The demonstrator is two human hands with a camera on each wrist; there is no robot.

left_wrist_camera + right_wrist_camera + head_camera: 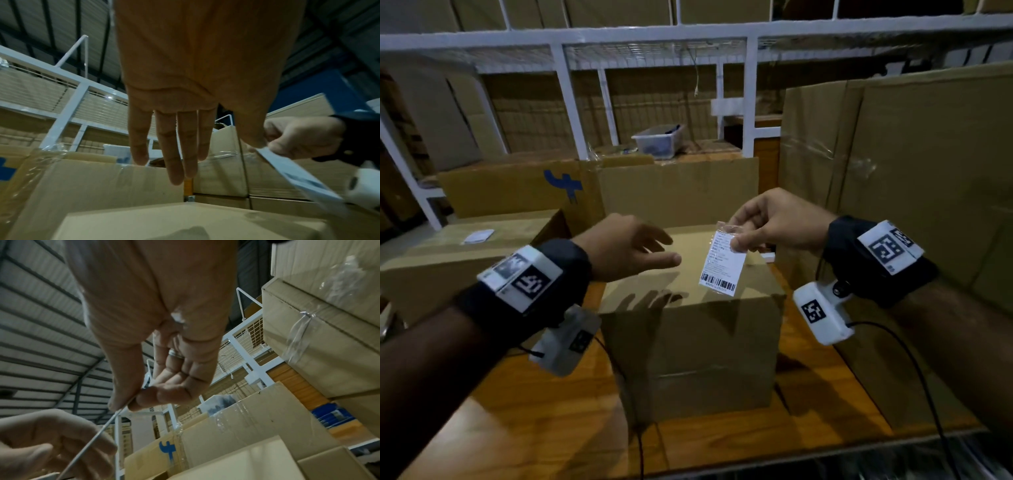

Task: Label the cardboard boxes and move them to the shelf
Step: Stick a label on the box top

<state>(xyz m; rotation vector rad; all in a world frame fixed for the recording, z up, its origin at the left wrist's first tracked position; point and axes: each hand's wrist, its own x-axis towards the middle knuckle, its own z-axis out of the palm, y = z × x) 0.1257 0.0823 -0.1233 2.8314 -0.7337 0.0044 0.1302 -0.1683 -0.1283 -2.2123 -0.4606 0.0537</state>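
A plain cardboard box (pixel 691 342) stands on the orange-brown table (pixel 544 428) in front of me. Above its top, my right hand (pixel 739 236) pinches the upper end of a white barcode label (pixel 722 265) between thumb and fingers, and the label hangs down. The right wrist view shows the label (pixel 92 436) edge-on under that pinch. My left hand (pixel 650 250) hovers over the box's left side with fingers straight and holds nothing; in the left wrist view its fingers (pixel 174 155) point down at the box top (pixel 164 222), with the label (pixel 296 175) to the right.
A labelled box (pixel 465 253) lies at the left, and a larger box with a blue mark (pixel 524 188) stands behind. Tall taped cartons (pixel 914 192) wall off the right. A white metal shelf frame (pixel 571 99) with a clear plastic bin (pixel 659 140) stands behind.
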